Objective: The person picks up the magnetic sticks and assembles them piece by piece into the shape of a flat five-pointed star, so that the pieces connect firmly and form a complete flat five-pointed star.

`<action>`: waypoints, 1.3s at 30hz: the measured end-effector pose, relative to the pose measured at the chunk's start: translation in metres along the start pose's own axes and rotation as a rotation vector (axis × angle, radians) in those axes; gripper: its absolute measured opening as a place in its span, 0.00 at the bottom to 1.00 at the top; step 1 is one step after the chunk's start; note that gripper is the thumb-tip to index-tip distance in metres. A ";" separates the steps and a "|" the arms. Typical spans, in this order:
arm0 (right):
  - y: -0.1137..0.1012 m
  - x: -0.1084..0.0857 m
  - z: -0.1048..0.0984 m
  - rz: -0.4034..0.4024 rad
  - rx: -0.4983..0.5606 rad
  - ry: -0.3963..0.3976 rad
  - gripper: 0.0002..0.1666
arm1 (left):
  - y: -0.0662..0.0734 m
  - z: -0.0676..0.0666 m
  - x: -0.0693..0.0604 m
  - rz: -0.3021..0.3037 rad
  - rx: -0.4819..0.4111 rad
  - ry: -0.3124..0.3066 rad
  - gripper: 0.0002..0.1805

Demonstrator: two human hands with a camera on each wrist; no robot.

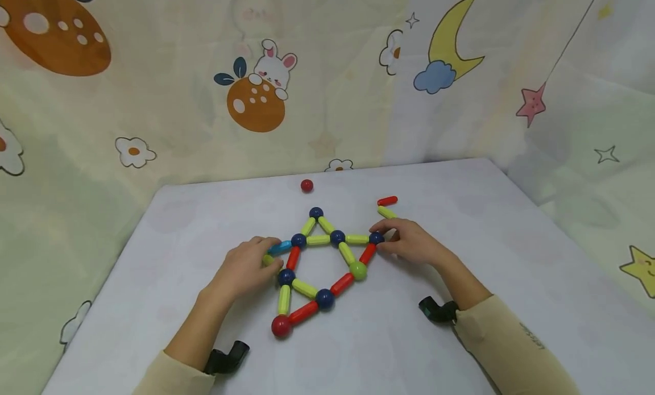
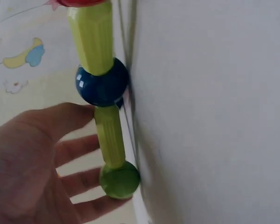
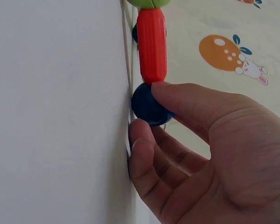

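A flat frame of magnetic sticks and balls lies on the white table. My left hand (image 1: pixel 251 265) is at its left corner, holding a yellow-green magnetic stick (image 2: pixel 110 136) between thumb and fingers. A green ball (image 2: pixel 120 180) sits at that stick's end against the fingers, hidden by the hand in the head view. A blue stick (image 1: pixel 280 248) runs under the fingertips. At the right corner, my right hand (image 1: pixel 409 241) pinches a dark blue ball (image 3: pixel 150 105) that joins a red stick (image 3: pixel 152 45) and a yellow-green stick (image 1: pixel 357 239).
A loose red ball (image 1: pixel 307 185) lies near the back edge. Behind the right hand are a loose red stick (image 1: pixel 387 201) and a yellow-green stick (image 1: pixel 386 212). A larger red ball (image 1: pixel 281 326) forms the frame's front corner. Printed cloth (image 1: pixel 327 99) hangs behind the table.
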State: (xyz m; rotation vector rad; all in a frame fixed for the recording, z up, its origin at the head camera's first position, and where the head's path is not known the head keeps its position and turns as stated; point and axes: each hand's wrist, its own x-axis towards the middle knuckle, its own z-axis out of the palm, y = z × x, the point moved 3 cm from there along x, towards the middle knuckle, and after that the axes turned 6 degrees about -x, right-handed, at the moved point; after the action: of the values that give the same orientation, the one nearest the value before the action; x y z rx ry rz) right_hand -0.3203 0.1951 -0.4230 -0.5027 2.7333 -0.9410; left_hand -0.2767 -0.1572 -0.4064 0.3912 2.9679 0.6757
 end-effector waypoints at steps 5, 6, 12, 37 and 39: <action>-0.014 0.024 0.003 0.010 -0.128 0.042 0.25 | 0.002 -0.001 -0.014 -0.071 0.092 0.033 0.28; -0.018 0.029 0.003 0.019 -0.157 0.055 0.26 | 0.005 -0.001 -0.017 -0.089 0.107 0.036 0.29; -0.031 0.048 0.007 0.108 -0.132 0.110 0.27 | 0.021 0.002 -0.030 -0.201 0.126 0.040 0.30; 0.013 0.038 -0.010 0.202 -0.242 0.414 0.24 | 0.013 0.002 -0.031 -0.154 0.084 0.142 0.09; 0.011 0.038 -0.008 0.192 -0.247 0.400 0.25 | 0.013 0.003 -0.031 -0.167 0.079 0.132 0.09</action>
State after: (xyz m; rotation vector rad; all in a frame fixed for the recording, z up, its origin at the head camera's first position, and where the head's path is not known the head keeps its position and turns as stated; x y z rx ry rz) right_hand -0.3610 0.1933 -0.4270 -0.0878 3.2073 -0.7244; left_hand -0.2431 -0.1531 -0.4029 0.1050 3.1131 0.5888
